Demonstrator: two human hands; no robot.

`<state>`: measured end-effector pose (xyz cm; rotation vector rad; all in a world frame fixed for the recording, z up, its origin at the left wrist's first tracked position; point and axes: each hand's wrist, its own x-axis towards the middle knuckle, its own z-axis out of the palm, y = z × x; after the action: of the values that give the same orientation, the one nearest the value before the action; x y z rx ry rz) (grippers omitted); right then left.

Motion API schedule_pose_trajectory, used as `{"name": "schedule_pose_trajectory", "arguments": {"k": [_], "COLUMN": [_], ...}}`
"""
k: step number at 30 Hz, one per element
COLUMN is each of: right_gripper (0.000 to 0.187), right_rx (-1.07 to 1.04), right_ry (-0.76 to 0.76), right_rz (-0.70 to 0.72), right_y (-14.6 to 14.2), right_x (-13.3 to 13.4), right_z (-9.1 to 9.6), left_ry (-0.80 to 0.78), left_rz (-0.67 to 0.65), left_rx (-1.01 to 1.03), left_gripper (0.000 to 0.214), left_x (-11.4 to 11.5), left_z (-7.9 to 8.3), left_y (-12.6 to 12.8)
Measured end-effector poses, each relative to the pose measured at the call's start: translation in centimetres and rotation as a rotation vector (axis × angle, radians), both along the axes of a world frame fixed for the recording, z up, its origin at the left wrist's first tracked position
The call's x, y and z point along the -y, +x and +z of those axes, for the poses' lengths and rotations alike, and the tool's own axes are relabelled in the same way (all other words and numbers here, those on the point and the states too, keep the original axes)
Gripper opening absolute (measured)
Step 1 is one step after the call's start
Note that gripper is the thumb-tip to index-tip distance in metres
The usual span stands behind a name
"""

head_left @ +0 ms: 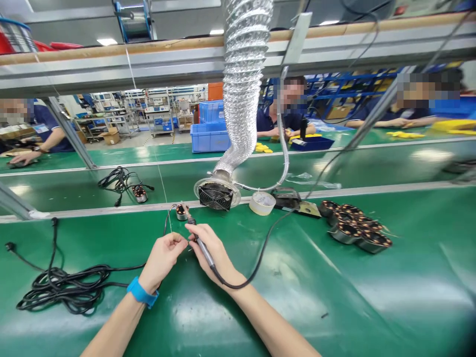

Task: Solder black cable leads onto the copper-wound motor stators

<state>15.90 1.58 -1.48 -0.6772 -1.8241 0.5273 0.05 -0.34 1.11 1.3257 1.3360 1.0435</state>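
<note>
My right hand [211, 250] grips a black pen-style soldering iron [203, 245] with its tip pointing away from me, toward a small copper-wound motor stator [182, 212] on the green bench mat [297, 297]. My left hand [161, 255] pinches a thin strand, perhaps solder wire, close to the iron. A blue wrist strap [141, 292] circles that wrist. A black cord from the coiled bundle [63, 290] passes beside my left hand and up to the stator. The iron's own black cable loops under my right wrist.
Several wound stators [355, 225] lie piled on the right, beyond a tape roll [262, 203] and a metal iron stand [293, 201]. A fan-ended silver fume duct [216, 194] hangs ahead. Another stator with cord [140, 195] sits across a metal rail [238, 201], and co-workers [290, 109] sit beyond.
</note>
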Motion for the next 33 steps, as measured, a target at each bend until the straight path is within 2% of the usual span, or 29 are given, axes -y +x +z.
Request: {"name": "schedule_pose_trajectory", "arguments": {"k": [8,15,19,22,26,29,33], "right_gripper": [0.041,0.043,0.041,0.033,0.016,0.025,0.035], "right_rx": [0.084,0.084,0.037,-0.064,-0.196,-0.247,-0.237], "right_ry": [0.090,0.072,0.039,-0.010,-0.061,-0.016,0.057], "right_rz": [-0.038,-0.031,-0.024,-0.087,-0.262,-0.335,-0.352], "right_y": [-0.3,-0.2,-0.3,0.3,1.3,1.8,1.8], "right_x": [0.0,0.2,0.5,0.9,1.5,1.9,2.3], "right_z": [-0.3,-1.0,-0.6,0.4,1.5,1.8,2.1], "left_ry": [0.036,-0.068,-0.047,-0.036,-0.028,-0.023,-0.018], "left_rz": [-0.123,-0.126,-0.090,-0.075,-0.051,-0.043,-0.021], "left_rx": [-0.173,-0.038,-0.050,-0.086,-0.130,-0.147,-0.131], "left_gripper": [0.050,0.051,0.045,0.042,0.039,0.037,0.038], "left_x": [0.1,-0.2,-0.5,-0.5,-0.6,-0.7,-0.6], "left_z": [0.8,0.0,-0.7,-0.9,-0.8,-0.8,-0.8], "left_y": [-0.6,-0.5,-0.6,-0.6,-0.7,-0.6,-0.4]}}
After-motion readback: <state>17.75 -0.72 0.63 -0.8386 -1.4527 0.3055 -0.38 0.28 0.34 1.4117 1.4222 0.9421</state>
